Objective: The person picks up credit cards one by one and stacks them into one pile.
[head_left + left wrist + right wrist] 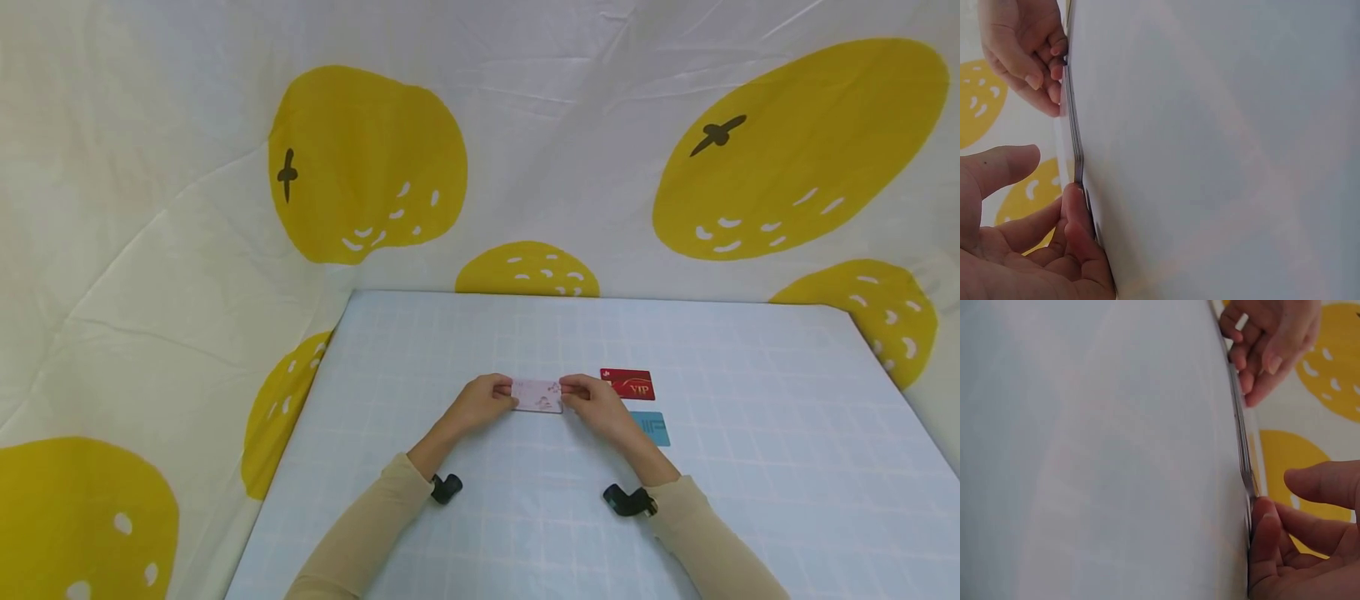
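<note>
A small stack of cards [536,397] lies on the cloth-covered table in the head view, its top card pale pink with a reddish print. Several thin layers show along the stack's edge [1074,128] in the left wrist view. My left hand [478,403] holds the stack's left end with curled fingers, and my right hand [600,405] holds its right end. In both wrist views, each near hand has one digit raised off the stack while other fingertips press at its end. A red VIP card [633,385] lies just beyond my right hand, partly covered by it.
A blue card [652,427] lies beside my right wrist, partly behind it. The table [765,400] has a pale checked cover. White fabric with yellow fruit shapes [367,162] hangs behind and to the left. Black wrist devices [628,500] sit at both sleeve cuffs.
</note>
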`<state>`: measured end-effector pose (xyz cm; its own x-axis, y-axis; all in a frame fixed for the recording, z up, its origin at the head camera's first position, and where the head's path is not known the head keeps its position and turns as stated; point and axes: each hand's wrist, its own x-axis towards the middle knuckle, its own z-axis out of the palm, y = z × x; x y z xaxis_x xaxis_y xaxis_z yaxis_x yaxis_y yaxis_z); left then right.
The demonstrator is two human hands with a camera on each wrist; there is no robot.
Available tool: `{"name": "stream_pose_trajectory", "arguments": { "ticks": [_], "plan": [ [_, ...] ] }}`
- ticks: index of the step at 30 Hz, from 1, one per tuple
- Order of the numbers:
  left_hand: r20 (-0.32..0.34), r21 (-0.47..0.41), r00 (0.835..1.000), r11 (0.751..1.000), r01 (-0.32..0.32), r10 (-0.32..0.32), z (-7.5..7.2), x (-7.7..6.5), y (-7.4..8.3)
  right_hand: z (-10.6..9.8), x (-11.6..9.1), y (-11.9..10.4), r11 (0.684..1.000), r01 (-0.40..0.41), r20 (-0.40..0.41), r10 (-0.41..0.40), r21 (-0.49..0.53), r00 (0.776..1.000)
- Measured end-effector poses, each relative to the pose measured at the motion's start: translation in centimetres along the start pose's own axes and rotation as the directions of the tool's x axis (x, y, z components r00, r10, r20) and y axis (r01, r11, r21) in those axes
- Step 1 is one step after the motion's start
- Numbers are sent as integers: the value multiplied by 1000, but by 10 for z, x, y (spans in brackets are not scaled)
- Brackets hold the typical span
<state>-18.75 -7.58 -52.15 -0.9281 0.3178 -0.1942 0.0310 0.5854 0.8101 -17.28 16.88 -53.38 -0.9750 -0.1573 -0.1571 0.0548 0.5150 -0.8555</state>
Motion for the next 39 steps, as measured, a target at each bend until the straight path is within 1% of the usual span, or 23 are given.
{"name": "stream_pose_trajectory", "arguments": {
  "ticks": [5, 14, 20, 31, 35, 39],
  "plan": [
    [1, 8, 1000, 1000, 9, -9, 0, 1, 0, 0, 2, 0, 1000, -14, 6, 14, 0, 1000],
    [4, -2, 1000, 1000, 24, -24, 0, 0, 1, 0, 1, -1, 1000, 4, 5, -4, -11, 1000],
    [-1, 12, 1000, 1000, 21, -21, 1, -1, -1, 0, 1, 1, 1000, -1, -3, 1, -6, 1000],
    [-23, 5, 1000, 1000, 9, -9, 1, -3, -7, 0, 0, -1, 1000, -17, -4, 17, 22, 1000],
    [-27, 13, 1000, 1000, 2, -2, -1, -4, -6, -2, -1, -3, 999, -31, -16, 31, 13, 999],
    [-29, 15, 1000, 1000, -5, 5, -4, -5, -2, -5, -3, -6, 1000, -25, -32, 24, -8, 999]
  ]
}}
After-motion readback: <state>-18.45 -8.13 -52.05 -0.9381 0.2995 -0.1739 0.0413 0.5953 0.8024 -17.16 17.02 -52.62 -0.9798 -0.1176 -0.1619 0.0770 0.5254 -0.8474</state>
